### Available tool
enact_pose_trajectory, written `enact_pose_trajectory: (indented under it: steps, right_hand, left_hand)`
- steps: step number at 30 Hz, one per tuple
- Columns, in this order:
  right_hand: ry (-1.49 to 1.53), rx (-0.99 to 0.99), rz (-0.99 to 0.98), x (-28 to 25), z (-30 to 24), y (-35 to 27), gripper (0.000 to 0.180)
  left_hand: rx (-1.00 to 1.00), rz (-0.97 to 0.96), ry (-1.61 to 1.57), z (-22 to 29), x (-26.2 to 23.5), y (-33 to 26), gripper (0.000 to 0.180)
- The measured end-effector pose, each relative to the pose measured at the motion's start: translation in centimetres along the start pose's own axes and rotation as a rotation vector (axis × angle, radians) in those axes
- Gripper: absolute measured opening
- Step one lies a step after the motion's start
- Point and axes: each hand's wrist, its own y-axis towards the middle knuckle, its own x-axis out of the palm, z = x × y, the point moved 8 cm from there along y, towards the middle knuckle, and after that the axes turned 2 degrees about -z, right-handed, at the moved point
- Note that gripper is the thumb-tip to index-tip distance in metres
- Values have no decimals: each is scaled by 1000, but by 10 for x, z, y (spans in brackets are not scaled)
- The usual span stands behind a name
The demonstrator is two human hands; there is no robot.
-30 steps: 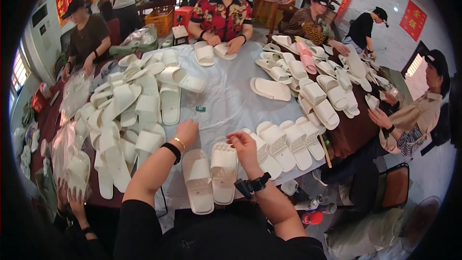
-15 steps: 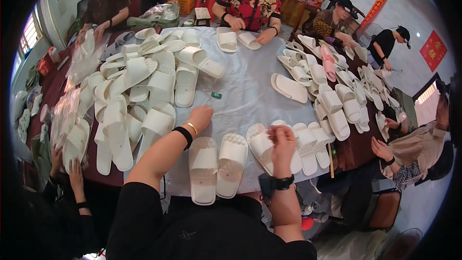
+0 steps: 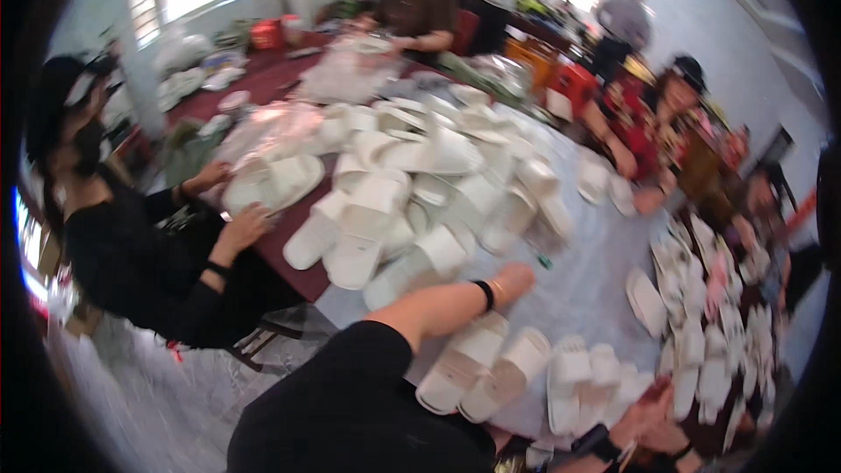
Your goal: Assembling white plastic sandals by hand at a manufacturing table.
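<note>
Slippers (image 3: 454, 374) look light, bendy; probably best held by strap (image 3: 479, 341). Left hand (image 3: 515, 282) just beyond, right hand (image 3: 646, 410) by slipper row (image 3: 571, 370); blurred, can't tell whether spread or closed.

Slippers (image 3: 505, 377) just below the left hand (image 3: 515, 282): matt, smooth, foam or moulded plastic, can't tell which. Pile (image 3: 429, 184) up-left of that hand: same dull finish. Sheet (image 3: 596, 250) under and beyond the hand: thin plastic, glossy, creased, catching light from where I stand. Bracelet (image 3: 500, 291) at the wrist: shiny metal. Band (image 3: 486, 296) beside it: matt, material unclear. Sleeve (image 3: 350, 377) behind the hand: soft matt cloth. Bag (image 3: 267, 133) far left of the hand: clear film, crinkled, glossy. Floor (image 3: 175, 403), lower left: smooth, stone-like, slight sheen. Crate (image 3: 530, 60) well beyond the hand: hard plastic, blurred.
</note>
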Motion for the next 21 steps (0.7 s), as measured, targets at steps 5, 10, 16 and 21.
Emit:
enact_pose_trajectory:
  steps: [5,10,16,21]
  right_hand:
    - [-162,41,-280,43,45,-8,22]
    - [-525,55,-520,137,73,-106,16]
    - [-250,364,-763,225,100,-196,16]
    - [-159,366,-677,190,70,-183,14]
  left_hand:
    - [4,45,-73,46,-52,-2,23]
    - [413,-10,-611,119,-78,-13,52]
    - [591,-198,-372,68,-11,-16,13]
    - [159,-297,-291,49,-16,4,24]
